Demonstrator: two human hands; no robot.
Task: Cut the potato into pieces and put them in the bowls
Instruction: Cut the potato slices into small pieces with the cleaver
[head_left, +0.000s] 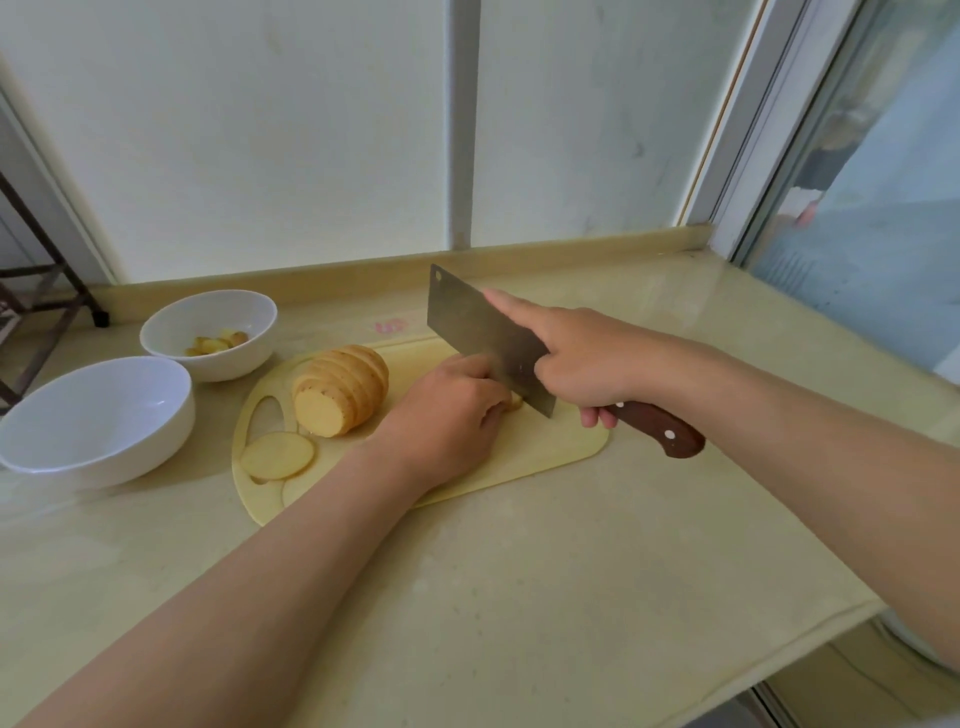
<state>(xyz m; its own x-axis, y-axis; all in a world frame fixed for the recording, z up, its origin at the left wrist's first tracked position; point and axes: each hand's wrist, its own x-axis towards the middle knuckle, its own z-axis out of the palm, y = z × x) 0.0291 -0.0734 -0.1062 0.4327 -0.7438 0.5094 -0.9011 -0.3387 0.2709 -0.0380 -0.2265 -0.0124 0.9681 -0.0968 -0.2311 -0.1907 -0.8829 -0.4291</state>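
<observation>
Right hand (582, 358) grip holds cleaver (483, 338); left hand (452, 410) grip pins potato piece (515, 402); keep fingertips tucked, chop straight down.

Beige stone countertop (519, 571), dark metal rack (31, 291) at far left, window (883, 208) at right, white wall panels (260, 130) behind.

potato piece (515, 401): mid cutting board (545, 454), nearly all covered by the left hand's (447, 415) curled fingers and the cleaver (478, 327) blade; shape cannot be told.
cleaver handle: front half wrapped inside the right hand (587, 364).
cutting board: near edge hidden under the left forearm.
bits (215, 343) in far bowl (234, 366): left of and beyond the board, too small to count.
pink mark (389, 326): just beyond the board, blurred, unreadable.
rack (36, 291): far left of the board, cut off by the picture's edge.
</observation>
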